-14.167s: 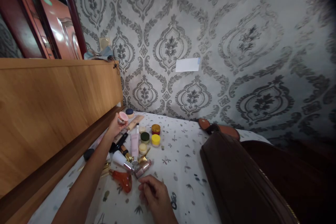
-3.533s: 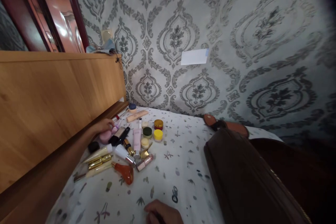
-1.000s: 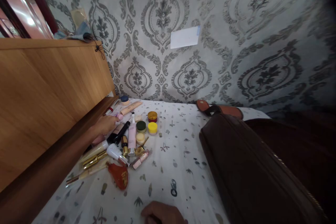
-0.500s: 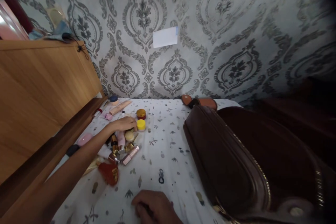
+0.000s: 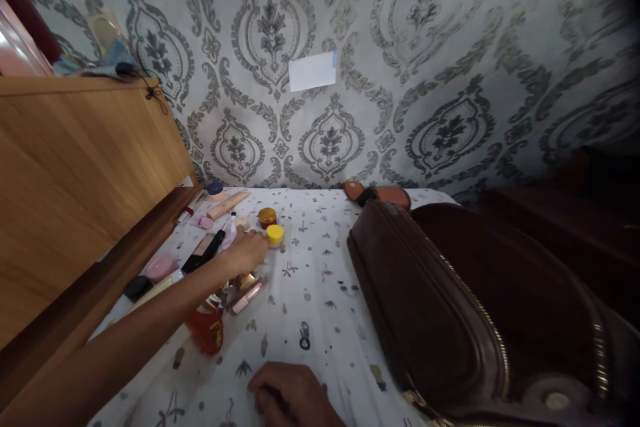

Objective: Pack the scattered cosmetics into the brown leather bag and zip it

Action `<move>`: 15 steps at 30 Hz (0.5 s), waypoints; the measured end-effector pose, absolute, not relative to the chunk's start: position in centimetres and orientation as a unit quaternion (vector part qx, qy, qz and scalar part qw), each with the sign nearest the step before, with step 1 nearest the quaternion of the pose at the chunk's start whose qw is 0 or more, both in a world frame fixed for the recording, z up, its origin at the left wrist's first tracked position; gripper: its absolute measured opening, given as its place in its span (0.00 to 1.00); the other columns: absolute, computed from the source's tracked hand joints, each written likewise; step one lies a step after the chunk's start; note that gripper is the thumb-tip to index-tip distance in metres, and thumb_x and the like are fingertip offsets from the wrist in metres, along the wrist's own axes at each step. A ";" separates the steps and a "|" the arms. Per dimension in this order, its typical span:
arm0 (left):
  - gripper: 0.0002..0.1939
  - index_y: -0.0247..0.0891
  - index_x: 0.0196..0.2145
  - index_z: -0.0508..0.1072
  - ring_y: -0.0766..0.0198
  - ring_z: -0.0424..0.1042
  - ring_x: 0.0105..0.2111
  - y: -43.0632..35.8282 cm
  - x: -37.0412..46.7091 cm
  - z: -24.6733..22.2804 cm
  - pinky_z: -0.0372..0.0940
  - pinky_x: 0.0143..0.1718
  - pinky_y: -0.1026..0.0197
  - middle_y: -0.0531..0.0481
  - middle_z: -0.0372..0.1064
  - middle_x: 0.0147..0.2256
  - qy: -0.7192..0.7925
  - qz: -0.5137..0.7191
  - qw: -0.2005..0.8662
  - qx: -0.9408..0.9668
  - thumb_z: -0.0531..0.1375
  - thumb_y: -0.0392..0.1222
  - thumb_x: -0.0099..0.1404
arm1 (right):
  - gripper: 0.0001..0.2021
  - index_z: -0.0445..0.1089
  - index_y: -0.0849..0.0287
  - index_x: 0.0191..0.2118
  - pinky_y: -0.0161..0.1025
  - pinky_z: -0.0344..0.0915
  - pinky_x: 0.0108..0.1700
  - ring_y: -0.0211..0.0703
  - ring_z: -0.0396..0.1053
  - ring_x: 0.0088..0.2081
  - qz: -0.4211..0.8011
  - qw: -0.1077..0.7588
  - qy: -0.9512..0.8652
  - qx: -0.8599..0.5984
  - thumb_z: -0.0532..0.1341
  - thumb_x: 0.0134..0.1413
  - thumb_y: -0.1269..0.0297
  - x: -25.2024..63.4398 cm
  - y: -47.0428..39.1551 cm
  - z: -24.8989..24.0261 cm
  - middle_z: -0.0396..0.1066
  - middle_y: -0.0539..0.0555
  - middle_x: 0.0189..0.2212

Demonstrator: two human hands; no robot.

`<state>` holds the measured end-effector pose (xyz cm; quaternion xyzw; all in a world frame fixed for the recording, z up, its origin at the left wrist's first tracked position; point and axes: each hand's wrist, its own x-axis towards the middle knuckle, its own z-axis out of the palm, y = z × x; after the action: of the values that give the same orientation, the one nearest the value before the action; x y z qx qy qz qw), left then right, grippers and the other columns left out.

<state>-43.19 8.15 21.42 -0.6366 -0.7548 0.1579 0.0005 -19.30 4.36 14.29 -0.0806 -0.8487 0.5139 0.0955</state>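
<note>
My left hand [image 5: 247, 253] lies palm down over a cluster of small cosmetics, fingers stretched loosely towards a yellow-lidded jar [image 5: 275, 235] at their tips. What lies under the palm is hidden. Beside it is a dark red jar with a gold lid [image 5: 267, 216]. A pink lip gloss tube [image 5: 247, 297] and gold-coloured pieces [image 5: 247, 281] show below the hand, and a black flat case [image 5: 203, 251] lies left of it. Under the forearm's edge rests a red-orange pouch-like thing [image 5: 207, 333]. Near the front my right hand [image 5: 295, 392] is curled closed on the sheet, with nothing visible in it.
A large dark brown bag [image 5: 425, 307] with gold zips fills the right side. Behind it is a tan and black case [image 5: 385, 197]. A wooden panel [image 5: 85, 160] borders the left. Farther back lie a beige tube [image 5: 229, 205] and a blue-lidded jar [image 5: 215, 191].
My left hand has moved slightly right and towards me. The yellow-lidded jar has shifted a little right. The black flat case is now uncovered. My right hand stays put.
</note>
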 end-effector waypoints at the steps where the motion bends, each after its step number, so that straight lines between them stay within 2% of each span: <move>1: 0.08 0.32 0.38 0.75 0.43 0.73 0.43 8.0 -42.7 21.1 0.58 0.51 0.34 0.33 0.75 0.39 -0.755 0.163 0.013 -0.635 0.57 0.30 0.62 | 0.16 0.77 0.58 0.39 0.30 0.66 0.40 0.37 0.70 0.29 0.516 0.089 -0.848 -0.082 0.55 0.49 0.76 -19.3 4.4 14.4 0.77 0.50 0.30; 4: 0.06 0.33 0.35 0.76 0.40 0.71 0.45 7.6 -41.4 20.4 0.50 0.54 0.29 0.34 0.75 0.39 -0.747 0.182 0.041 -0.638 0.60 0.29 0.60 | 0.17 0.78 0.58 0.39 0.29 0.65 0.37 0.35 0.69 0.28 0.520 0.077 -0.847 -0.082 0.55 0.48 0.77 -19.3 4.5 14.6 0.77 0.49 0.29; 7: 0.05 0.32 0.34 0.76 0.37 0.70 0.45 7.3 -40.9 20.2 0.49 0.53 0.26 0.32 0.75 0.39 -0.738 0.198 0.047 -0.643 0.61 0.30 0.59 | 0.17 0.79 0.59 0.38 0.28 0.65 0.37 0.35 0.69 0.27 0.525 0.082 -0.843 -0.082 0.55 0.47 0.77 -19.2 4.6 14.7 0.77 0.49 0.29; 12: 0.06 0.33 0.30 0.75 0.46 0.74 0.38 7.6 -42.0 21.2 0.49 0.55 0.31 0.38 0.76 0.34 -0.712 0.208 0.030 -0.669 0.62 0.26 0.55 | 0.19 0.79 0.58 0.41 0.29 0.65 0.38 0.35 0.70 0.28 0.524 0.075 -0.845 -0.073 0.55 0.46 0.76 -19.5 4.6 14.3 0.78 0.50 0.31; 15: 0.07 0.33 0.30 0.75 0.51 0.74 0.36 7.8 -42.7 21.6 0.51 0.56 0.35 0.40 0.75 0.31 -0.703 0.201 0.032 -0.682 0.59 0.26 0.59 | 0.19 0.79 0.57 0.41 0.29 0.66 0.38 0.37 0.71 0.29 0.506 0.052 -0.856 -0.089 0.57 0.46 0.75 -20.2 4.2 12.9 0.79 0.50 0.32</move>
<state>-42.69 7.79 21.55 -0.6817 -0.7027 0.2013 0.0319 -20.21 4.18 12.93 -0.0889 -0.8565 0.5059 0.0516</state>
